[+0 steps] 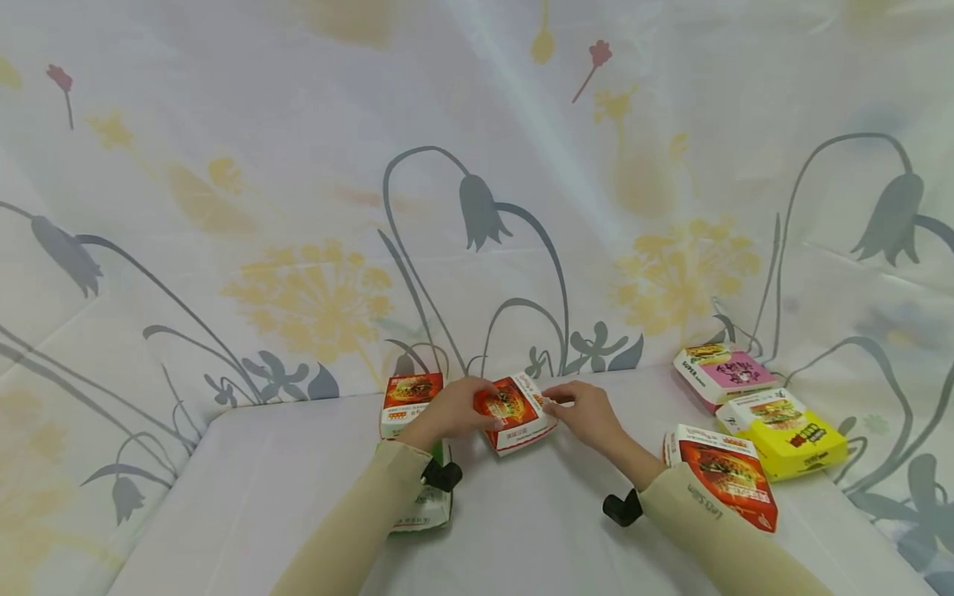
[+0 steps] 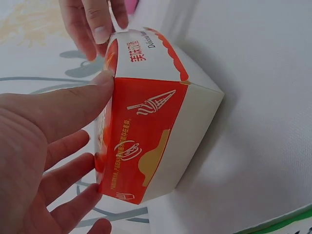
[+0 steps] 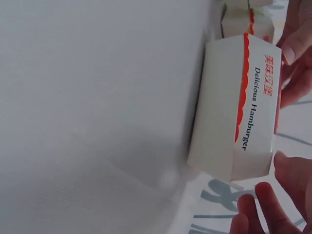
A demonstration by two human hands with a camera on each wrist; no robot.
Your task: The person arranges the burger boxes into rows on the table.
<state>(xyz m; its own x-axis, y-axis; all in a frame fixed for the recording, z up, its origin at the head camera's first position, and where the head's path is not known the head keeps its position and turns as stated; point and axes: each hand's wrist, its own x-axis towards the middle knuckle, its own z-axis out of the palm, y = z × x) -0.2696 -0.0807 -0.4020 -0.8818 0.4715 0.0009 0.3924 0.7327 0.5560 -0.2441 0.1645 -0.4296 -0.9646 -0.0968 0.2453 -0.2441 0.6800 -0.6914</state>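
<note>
A red and white hamburger box (image 1: 517,410) with its lid down lies on the white table, between both hands. Over its top reaches my left hand (image 1: 464,407), the thumb at one lid corner and the fingers spread along the lid's edge. My right hand (image 1: 590,416) is at the opposite corner, its thumb and fingertips right at the lid's edge. The left wrist view shows the box's red end (image 2: 141,131) with cone and burger drawings. "Delicious Hamburger" is printed on the white side (image 3: 256,97) in the right wrist view.
Left of the hands lie another red box (image 1: 412,393) and a green and white box (image 1: 428,509), partly hidden by the left sleeve. To the right are a pink box (image 1: 734,372), a yellow box (image 1: 801,439) and a red box (image 1: 726,472). A flowered curtain (image 1: 477,273) hangs behind.
</note>
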